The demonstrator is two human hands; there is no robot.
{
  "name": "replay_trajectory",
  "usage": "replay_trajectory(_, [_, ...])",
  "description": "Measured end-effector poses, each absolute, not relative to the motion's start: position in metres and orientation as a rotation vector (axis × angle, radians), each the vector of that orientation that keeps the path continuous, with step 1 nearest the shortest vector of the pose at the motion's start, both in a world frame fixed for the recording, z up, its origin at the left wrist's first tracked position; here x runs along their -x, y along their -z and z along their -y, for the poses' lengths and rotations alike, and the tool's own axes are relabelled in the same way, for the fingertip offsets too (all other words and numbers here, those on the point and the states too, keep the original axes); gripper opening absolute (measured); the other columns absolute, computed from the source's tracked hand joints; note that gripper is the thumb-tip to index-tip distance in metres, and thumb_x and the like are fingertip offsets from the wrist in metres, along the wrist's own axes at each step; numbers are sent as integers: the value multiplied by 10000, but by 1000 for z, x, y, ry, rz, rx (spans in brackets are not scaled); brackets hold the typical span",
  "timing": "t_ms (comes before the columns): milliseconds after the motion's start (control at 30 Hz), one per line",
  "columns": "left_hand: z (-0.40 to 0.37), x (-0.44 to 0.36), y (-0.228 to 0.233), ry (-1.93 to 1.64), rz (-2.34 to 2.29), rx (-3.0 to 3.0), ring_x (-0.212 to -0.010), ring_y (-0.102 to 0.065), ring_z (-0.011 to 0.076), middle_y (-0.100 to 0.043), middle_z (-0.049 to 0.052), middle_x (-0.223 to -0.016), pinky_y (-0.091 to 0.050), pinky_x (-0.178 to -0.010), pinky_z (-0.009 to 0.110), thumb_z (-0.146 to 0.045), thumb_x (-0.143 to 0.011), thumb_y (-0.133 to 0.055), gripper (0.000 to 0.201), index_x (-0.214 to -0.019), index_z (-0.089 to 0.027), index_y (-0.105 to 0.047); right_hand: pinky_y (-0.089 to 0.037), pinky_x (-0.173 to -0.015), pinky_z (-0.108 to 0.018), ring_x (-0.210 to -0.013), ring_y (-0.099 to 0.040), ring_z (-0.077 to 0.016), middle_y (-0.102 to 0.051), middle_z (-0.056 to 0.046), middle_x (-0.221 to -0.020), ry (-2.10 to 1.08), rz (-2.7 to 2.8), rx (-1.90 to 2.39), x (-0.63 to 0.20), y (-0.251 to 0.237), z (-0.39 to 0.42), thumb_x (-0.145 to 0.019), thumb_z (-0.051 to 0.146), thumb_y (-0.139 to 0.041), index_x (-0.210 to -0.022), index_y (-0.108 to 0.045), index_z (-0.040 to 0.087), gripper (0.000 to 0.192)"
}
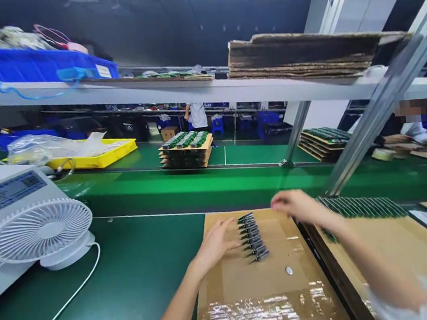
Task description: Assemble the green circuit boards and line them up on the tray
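Fingers (pixel 226 223) of the left hand (pixel 213 245) are parted, thumb and forefinger wide, at the left edge of a row of small dark parts (pixel 254 238); whether they touch it, I cannot tell. The right hand (pixel 299 206) hangs to the right of the row's far end, its fingers bent close together and blurred, so I cannot tell whether they hold anything.

The row lies on a brown cardboard sheet (pixel 230 282), toward its far side, running from far to near with a slight slant to the right. Nearer and to the right on the same sheet is a small silver disc (pixel 289 271). Shiny clear tape (pixel 251 315) crosses the near part of the sheet.

To the right, past a dark gap, lies a second piece of cardboard (pixel 394 249) with a long row of green circuit boards (pixel 365 207) along its far edge. To the left, on the green table (pixel 134 274), stands a white fan (pixel 45 232) with a white cable (pixel 74 292).

Farther off are a yellow tray (pixel 106 158) on the left, a stack of board-laden cardboard (pixel 186 150) near the middle, and a similar stack (pixel 323 144) on the right.
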State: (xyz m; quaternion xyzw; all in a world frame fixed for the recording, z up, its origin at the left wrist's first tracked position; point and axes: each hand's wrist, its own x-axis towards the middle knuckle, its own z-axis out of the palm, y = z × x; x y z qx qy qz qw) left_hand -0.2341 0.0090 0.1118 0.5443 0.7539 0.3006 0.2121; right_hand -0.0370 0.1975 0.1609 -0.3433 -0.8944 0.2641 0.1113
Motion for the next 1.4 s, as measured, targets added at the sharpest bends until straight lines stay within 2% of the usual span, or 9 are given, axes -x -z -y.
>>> replay_trajectory(133, [-62, 246, -102, -634, -2009, -1685, -1233, -424, 305, -492, 110, -1322, -330, -1015, 390, -409, -614, -771, 784, -1322, -251, -473, -513, -794, -373, -872, -666, -247, -665, -100, -964, -883, 2586, 1190, 27, -86, -126, -745, 265, -696, -1212, -537, 139, 510])
replay_trajectory(267, [-104, 244, -92, -525, -1948, -1843, -1195, -451, 286, -489, 48, -1317, -312, -1010, 393, -509, -768, -618, 518, -1253, -348, -539, -457, -916, -397, -1158, -542, -300, -472, -194, -1316, -820, 2265, 1328, 43, -40, -67, -703, 298, -716, -1397, -298, 134, 827])
replay_trajectory(400, [-119, 236, -84, -475, -1942, -1890, -967, -566, 242, -588, 32, -1020, -407, -861, 326, -469, -789, -604, 281, -994, -299, -692, -430, -938, -445, -1203, -471, -381, -430, -248, -1342, -634, 2212, 1448, 71, -28, -47, -616, 361, -780, -1395, -302, 80, 956])
replay_trajectory(633, [-101, 241, -73, -556, -2038, -1795, -868, -562, 201, -500, 42, -947, -429, -815, 306, -447, -844, -501, 302, -957, -209, -649, -426, -929, -470, -1119, -502, -346, -523, -200, -1231, -543, 2280, 1265, 68, -25, -71, -735, 217, -651, -1320, -383, 102, 653])
replay_trajectory(767, [-89, 256, -77, -535, -1942, -1776, -922, -562, 227, -505, 60, -1004, -423, -869, 340, -527, -807, -531, 402, -991, -188, -644, -423, -946, -451, -1123, -494, -319, -506, -142, -1215, -637, 2322, 1111, 53, -22, -90, -691, 231, -720, -1311, -376, 186, 710])
replay_trajectory(900, [-80, 271, -85, -464, -1732, -1811, -1116, -503, 276, -449, 84, -1239, -395, -956, 362, -538, -571, -765, 836, -1299, -246, -476, -390, -976, -486, -1188, -444, -359, -455, -154, -1241, -711, 2252, 1207, 50, -22, -91, -603, 326, -800, -1368, -286, 195, 931])
replay_trajectory(1033, [-77, 275, -81, -401, -1589, -1856, -1295, -329, 316, -303, 107, -1397, -285, -1062, 414, -417, -406, -873, 1152, -1404, -286, -313, -361, -1012, -476, -1257, -386, -361, -354, -166, -1337, -822, 2224, 1256, 50, -21, -80, -544, 136, -795, -1403, -208, 223, 1044])
replay_trajectory(1300, [-77, 267, -70, -396, -1668, -1868, -1121, -459, 277, -411, 91, -1158, -370, -991, 407, -317, -567, -802, 835, -1315, -203, -448, -363, -1017, -457, -1210, -459, -318, -424, -130, -1240, -886, 2092, 1253, 49, -18, -89, -624, 59, -676, -1405, -205, 234, 928])
replay_trajectory(1400, [-74, 269, -71, -389, -1663, -1884, -1126, -458, 285, -418, 85, -1169, -365, -992, 413, -350, -512, -839, 911, -1324, -238, -442, -363, -1020, -440, -1217, -457, -317, -421, -120, -1248, -905, 2125, 1231, 50, -21, -98, -563, 88, -747, -1388, -247, 239, 976])
